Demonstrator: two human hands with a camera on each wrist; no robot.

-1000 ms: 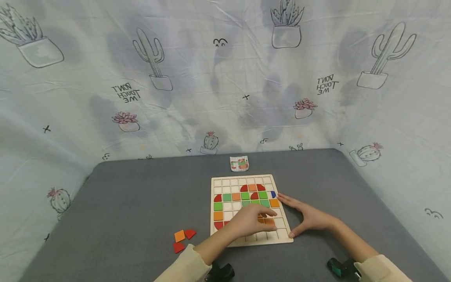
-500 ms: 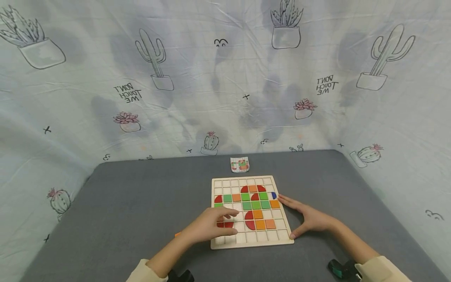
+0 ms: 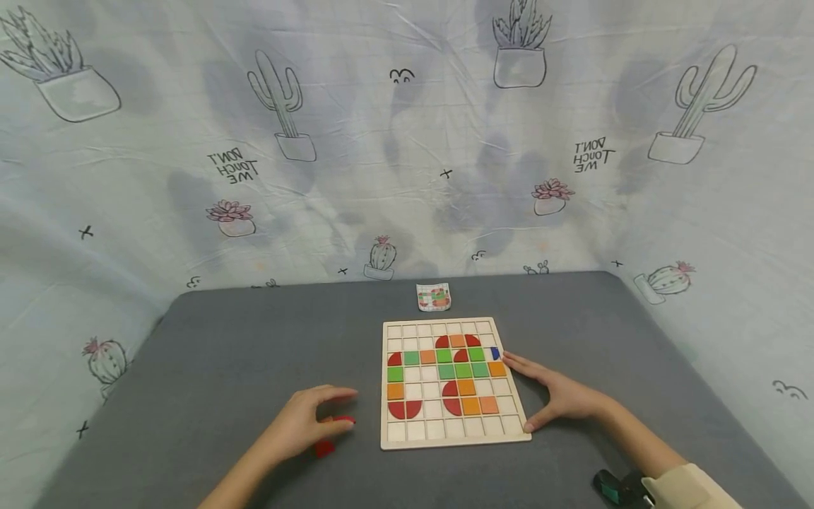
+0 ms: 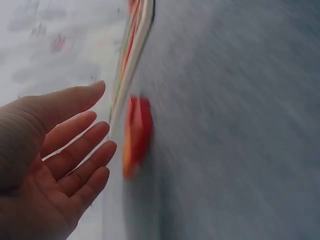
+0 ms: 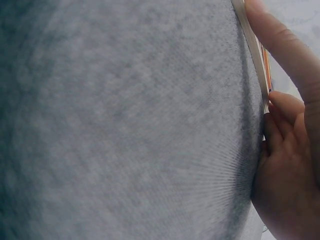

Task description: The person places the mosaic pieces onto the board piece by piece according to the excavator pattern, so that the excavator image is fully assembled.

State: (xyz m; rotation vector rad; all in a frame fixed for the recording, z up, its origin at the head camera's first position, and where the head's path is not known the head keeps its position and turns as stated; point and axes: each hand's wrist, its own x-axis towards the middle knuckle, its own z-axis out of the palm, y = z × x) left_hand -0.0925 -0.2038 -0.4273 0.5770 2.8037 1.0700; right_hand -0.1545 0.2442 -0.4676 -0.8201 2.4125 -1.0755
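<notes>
A light wooden grid board (image 3: 416, 430) lies on the table, its cells partly filled with red rounded tiles, orange and green squares and one blue piece (image 3: 494, 353). To the left of the board, my left hand (image 3: 299, 423) is over a small group of loose tiles, thumb and fingers apart, with nothing visible between them. It partly covers these tiles; a red tile (image 3: 324, 448) shows below the thumb. In the left wrist view the loose red and orange tiles (image 4: 141, 125) are blurred beyond the fingertips. My right hand (image 3: 559, 394) touches the board's right edge with spread thumb and fingers.
Behind the board lies a small card (image 3: 434, 297) printed with a coloured grid pattern. The grey table (image 3: 254, 353) is backed by a pale cloth (image 3: 343, 141) with cactus drawings. A dark wrist device (image 3: 620, 488) sits near the right sleeve.
My left hand has moved left, from above the board to the loose tiles beside it, uncovering the board's left cells. My right hand has stayed at the board's edge.
</notes>
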